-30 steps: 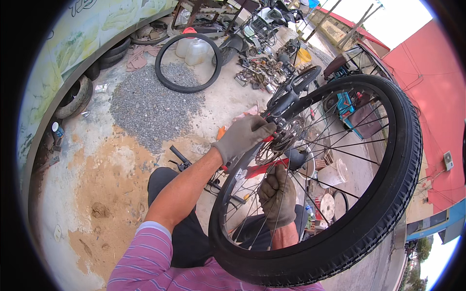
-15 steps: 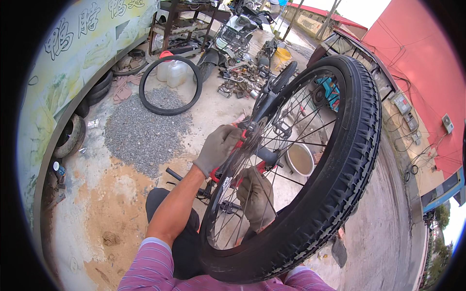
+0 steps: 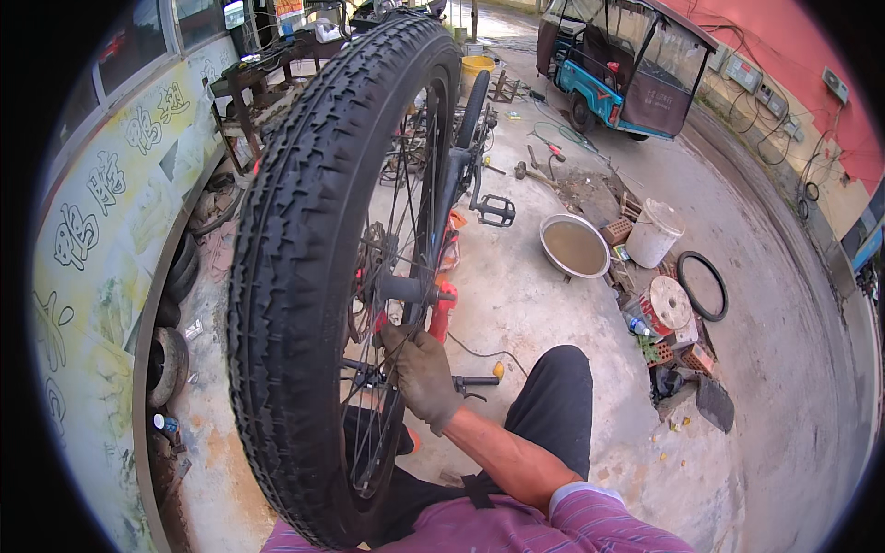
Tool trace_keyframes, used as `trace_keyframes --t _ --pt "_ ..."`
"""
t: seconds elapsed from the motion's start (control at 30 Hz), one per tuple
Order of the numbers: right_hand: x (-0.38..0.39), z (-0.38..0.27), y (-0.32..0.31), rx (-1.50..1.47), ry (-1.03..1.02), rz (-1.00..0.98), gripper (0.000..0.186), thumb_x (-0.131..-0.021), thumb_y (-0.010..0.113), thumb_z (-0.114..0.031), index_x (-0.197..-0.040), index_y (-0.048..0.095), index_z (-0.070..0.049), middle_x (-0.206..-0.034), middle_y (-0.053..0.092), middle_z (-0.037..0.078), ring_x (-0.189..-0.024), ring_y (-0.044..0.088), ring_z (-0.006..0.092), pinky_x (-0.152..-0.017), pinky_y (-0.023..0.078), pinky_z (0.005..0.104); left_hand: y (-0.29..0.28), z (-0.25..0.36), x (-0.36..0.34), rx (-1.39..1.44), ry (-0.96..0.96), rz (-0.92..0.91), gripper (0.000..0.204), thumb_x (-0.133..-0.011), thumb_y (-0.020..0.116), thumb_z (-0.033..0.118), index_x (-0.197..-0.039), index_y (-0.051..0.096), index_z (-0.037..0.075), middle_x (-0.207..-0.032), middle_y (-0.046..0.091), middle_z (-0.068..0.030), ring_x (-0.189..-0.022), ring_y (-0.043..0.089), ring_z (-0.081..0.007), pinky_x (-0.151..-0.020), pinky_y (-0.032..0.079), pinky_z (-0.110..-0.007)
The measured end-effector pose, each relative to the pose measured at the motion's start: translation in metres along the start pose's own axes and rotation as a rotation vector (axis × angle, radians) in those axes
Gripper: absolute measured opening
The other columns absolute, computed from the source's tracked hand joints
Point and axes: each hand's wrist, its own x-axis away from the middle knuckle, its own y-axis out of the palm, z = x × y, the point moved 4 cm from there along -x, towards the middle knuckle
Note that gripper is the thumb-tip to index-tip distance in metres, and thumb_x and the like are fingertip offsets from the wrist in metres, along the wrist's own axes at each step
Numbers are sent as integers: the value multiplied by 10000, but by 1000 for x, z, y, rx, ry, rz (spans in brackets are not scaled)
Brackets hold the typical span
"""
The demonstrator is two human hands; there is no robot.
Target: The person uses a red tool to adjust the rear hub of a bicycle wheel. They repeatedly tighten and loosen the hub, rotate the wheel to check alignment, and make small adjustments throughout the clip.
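Note:
A bicycle wheel with a black knobby tyre [image 3: 300, 267] stands upright close before me, filling the left middle of the view. Its hub [image 3: 401, 288] sits at a red fork [image 3: 441, 318], below which a handlebar grip [image 3: 477, 381] lies near the ground. My right hand [image 3: 419, 373], in a grey-brown glove, reaches in from the lower right. Its fingers are curled closed beside the spokes, just under the hub; whatever they pinch is hidden. The wheel blocks any sight of my left hand. Beyond the hub are the dark frame and a pedal [image 3: 496, 211].
To the right stand a metal basin [image 3: 576, 247] of murky water, a white bucket [image 3: 655, 232], a red-and-white drum [image 3: 667, 306] and a loose tyre [image 3: 702, 286]. A blue three-wheeler [image 3: 618, 78] is parked behind. Old tyres [image 3: 168, 367] line the left wall.
My view has swung right, so the wheel now appears further left. The left hand, earlier at the red fork, has dropped out of sight. My right hand, earlier behind the spokes, shows plainly.

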Motion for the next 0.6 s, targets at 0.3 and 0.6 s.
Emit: trace_keyframes --t 0.3,0.6 --pt "-2 3 5 31 -208 -38 283 -1038 637 -311 -916 646 -56 -635 446 -67 -542 370 36 -492 281 253 24 25 7 -203 34 23 542 -1067 484 373 -1446 520 -12 -1365 626 -121 -1183 638 -198 -1015 525 -328" --pt "1 -2 4 121 -374 -22 169 -1053 574 -143 -1053 666 -1 -700 483 -29 -578 402 55 -509 348 265 23 24 5 -343 34 56 528 -1057 514 320 -1458 494 -23 -1387 613 -133 -1226 622 -209 -1050 510 -343"
